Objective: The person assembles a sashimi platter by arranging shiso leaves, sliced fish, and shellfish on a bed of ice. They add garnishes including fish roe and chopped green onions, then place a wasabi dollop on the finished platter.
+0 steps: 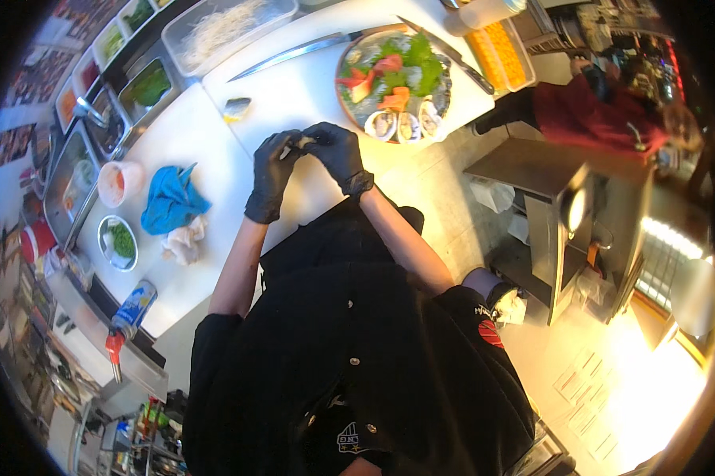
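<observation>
Morsel (303, 142): small pale piece of food, pinched between both gloved hands above the white cutting board (207, 151), just near of the round platter (395, 79).
Head view, left hand (272, 176): black glove, fingers curled, fingertips closed on the left side of the morsel.
Head view, right hand (337, 155): black glove, thumb and forefingers closed on the right side of the morsel; both hands meet at it.
Handling, judged: light, soft, probably moist and slippery; likely to deform or tear under pressure.
Hold point, judged: opposite edges, fingertips only, light squeeze.
Surroundings: long knife (294, 54) lies far of the hands; blue cloth (171, 200) and small bowl of greens (119, 240) to the left; platter carries sliced fish, green leaves and shells.
</observation>
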### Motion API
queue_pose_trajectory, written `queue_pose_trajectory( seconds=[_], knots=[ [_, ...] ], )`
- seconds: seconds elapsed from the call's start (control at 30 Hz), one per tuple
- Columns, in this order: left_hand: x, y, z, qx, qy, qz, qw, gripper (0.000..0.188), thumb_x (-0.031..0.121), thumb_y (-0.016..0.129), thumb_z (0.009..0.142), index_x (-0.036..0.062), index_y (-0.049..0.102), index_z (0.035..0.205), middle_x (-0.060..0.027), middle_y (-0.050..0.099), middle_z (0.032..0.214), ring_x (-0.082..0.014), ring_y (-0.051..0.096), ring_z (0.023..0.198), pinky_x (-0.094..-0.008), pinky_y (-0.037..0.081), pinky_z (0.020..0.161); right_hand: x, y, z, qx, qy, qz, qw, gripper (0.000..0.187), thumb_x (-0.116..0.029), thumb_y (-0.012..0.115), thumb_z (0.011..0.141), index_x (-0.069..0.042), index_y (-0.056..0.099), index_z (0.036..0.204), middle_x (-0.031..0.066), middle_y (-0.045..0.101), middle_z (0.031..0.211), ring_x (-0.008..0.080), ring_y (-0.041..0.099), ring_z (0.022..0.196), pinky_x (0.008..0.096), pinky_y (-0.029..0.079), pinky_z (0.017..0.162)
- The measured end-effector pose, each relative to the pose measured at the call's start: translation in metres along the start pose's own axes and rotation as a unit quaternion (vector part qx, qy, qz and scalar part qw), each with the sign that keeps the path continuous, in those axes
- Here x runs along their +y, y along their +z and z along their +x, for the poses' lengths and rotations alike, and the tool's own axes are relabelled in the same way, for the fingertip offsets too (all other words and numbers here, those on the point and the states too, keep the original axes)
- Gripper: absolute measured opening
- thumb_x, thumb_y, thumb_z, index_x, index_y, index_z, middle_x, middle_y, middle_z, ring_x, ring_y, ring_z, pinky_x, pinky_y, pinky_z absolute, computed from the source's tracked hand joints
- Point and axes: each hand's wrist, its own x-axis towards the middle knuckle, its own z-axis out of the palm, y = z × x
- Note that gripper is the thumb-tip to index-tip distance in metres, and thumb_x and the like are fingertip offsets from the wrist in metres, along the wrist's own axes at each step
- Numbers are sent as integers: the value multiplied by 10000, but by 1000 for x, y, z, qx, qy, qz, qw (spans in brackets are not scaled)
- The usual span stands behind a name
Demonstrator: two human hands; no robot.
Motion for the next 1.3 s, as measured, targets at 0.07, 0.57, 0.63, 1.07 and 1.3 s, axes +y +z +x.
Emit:
queue_pose_trajectory(
  seconds=[0.07,0.57,0.63,1.07,1.3],
  knots=[
    [23,1,4,41,7,-39,998,327,-66,792,766,56,729,1063,-99,758,1030,-262,720,912,-351,574,821,-22,-15,-3,-25,1,8,1000,220,3,751,886,12,731,1105,71,768,995,131,715,931,297,577,860],
    [174,183,168,238,-25,-52,970,350,-18,765,759,34,729,1103,-181,730,1034,-383,691,971,-439,541,843,-79,-293,173,-235,-37,12,971,275,46,749,887,-10,744,1156,54,756,1064,128,696,941,270,566,882],
    [176,198,172,253,-44,-5,966,287,-32,732,790,17,742,1073,-200,740,1020,-373,720,952,-415,557,828,-60,-300,187,-256,-38,-8,966,284,47,755,880,-13,745,1158,52,756,1061,125,695,946,264,566,875],
    [199,209,191,345,-180,92,917,195,27,732,836,36,774,1025,-162,764,890,-287,753,814,-361,559,733,-68,-290,238,-374,-203,-41,904,243,58,719,899,5,747,1135,70,775,1064,127,721,962,286,579,899],
    [197,230,177,340,-231,108,905,197,14,739,793,23,763,989,-169,746,850,-298,732,773,-384,542,710,-55,-296,215,-368,-221,-110,896,244,38,740,876,10,745,1118,82,784,1025,142,738,926,289,578,862]
  ],
)
